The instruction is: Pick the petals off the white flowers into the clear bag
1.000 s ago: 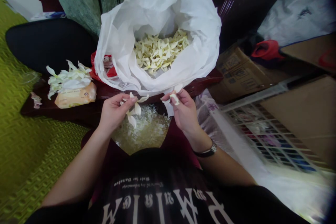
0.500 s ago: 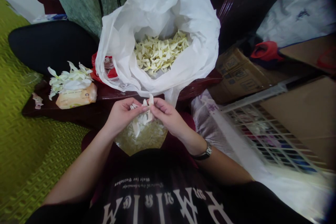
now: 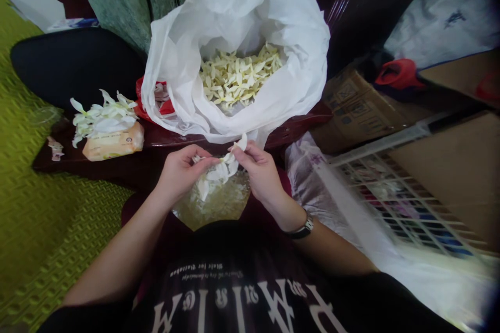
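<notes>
Creamy white flower petals (image 3: 217,173), loosely bunched, curling

Left hand (image 3: 181,174) and right hand (image 3: 261,176) close together, fingertips (image 3: 236,151) pinching, forearms (image 3: 117,255) angled inward

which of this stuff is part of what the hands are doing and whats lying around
In use: left hand, right hand, white petals between them, pale shreds below them, cream flowers in the white plastic bag, white flowers on a wrapped packet.
Lying about: red plastic bag, cardboard box, wire rack.
</notes>
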